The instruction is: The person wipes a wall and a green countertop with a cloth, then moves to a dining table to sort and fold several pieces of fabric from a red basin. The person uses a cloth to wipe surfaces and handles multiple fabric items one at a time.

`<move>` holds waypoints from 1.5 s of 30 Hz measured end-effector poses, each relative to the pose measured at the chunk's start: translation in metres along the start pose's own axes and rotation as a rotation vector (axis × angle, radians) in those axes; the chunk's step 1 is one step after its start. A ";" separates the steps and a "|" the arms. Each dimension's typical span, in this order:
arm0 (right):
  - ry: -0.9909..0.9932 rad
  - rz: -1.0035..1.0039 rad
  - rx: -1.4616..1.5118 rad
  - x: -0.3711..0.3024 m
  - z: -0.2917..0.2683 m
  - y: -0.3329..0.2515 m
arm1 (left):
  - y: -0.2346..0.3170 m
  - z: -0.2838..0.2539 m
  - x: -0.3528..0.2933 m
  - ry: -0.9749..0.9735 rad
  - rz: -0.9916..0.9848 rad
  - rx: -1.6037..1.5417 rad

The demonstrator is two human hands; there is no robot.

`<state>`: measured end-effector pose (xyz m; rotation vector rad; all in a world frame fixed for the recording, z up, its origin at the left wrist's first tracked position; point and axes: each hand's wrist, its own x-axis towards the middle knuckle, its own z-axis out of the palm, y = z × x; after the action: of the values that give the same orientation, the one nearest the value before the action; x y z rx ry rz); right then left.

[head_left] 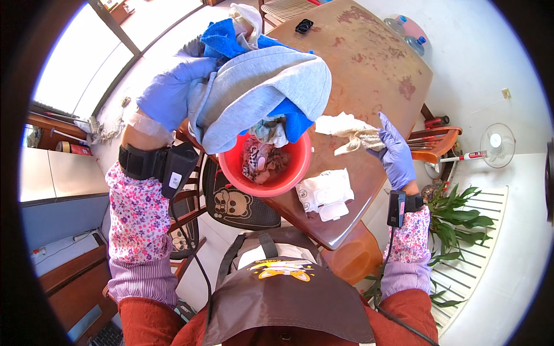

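Note:
My left hand [173, 89], in a purple glove, grips a bundle of rags. A grey cloth [265, 75] with a thick folded edge makes up most of it, and blue cloth [222, 39] shows above and below. Under the bundle, a red basin [266, 191] holds a crumpled patterned cloth [259, 162]; the rags hide its far side. A cream-coloured cloth [356, 135] stretches leftward from my right hand [397, 155], also gloved in purple. Its thumb side pinches the end while one finger points up.
The basin and a white wipes pack [323, 190] stand on a worn brown table [358, 69]. A small black object [304, 26] lies at its far end. Chairs with patterned cushions [234, 203] are at the left. A plant [461, 216] and a fan [495, 144] stand at the right.

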<state>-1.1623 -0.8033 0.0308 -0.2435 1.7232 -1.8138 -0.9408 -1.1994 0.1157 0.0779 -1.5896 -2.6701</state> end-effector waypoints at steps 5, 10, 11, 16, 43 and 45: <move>-0.094 -0.032 0.039 -0.011 0.001 -0.010 | 0.001 0.011 0.002 0.010 0.078 0.074; -0.163 -0.188 -0.011 -0.018 0.001 -0.020 | -0.002 0.014 0.000 0.046 0.115 0.036; -0.188 -0.168 0.040 -0.019 0.000 -0.024 | -0.001 0.014 -0.001 0.060 0.113 0.041; 0.064 -0.338 -0.317 -0.014 0.004 -0.034 | 0.003 0.010 -0.004 0.040 0.126 0.027; -1.091 -0.265 -1.367 0.064 0.245 0.091 | 0.007 -0.002 -0.046 0.199 0.251 0.043; -1.059 -0.258 -1.374 0.065 0.247 0.084 | 0.006 -0.006 -0.048 0.229 0.236 0.015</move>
<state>-1.0579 -1.0421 -0.0345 -1.6376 1.7378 -0.0991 -0.8930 -1.2045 0.1196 0.1774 -1.4502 -2.3753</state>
